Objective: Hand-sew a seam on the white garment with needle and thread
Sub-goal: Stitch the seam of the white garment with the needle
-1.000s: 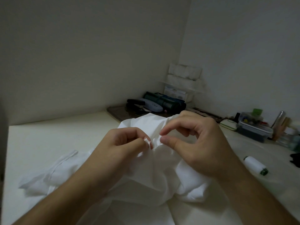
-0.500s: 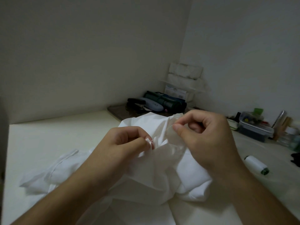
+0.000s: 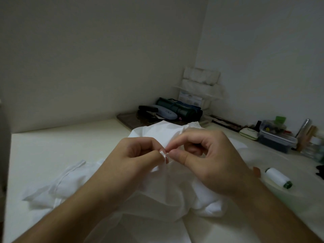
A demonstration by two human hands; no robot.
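Item: white garment (image 3: 157, 186), bunched on the table (image 3: 52, 155) near me | My left hand (image 3: 133, 158) pinches a fold; my right hand (image 3: 208, 160) pinches just beside it, needle too small to see | Risk: fold slipping, stitch wandering | Spool (image 3: 278, 178) right | Writing: none legible

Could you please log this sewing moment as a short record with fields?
Garment: white garment, bunched on the table
Left hand: left hand pinches a fold of the cloth
Right hand: right hand pinches at the same fold, fingertips meeting the left's
Needle: too small to make out
Thread spool: white spool lies on the table, right of the hands
Far corner: storage box, dark rolled bag
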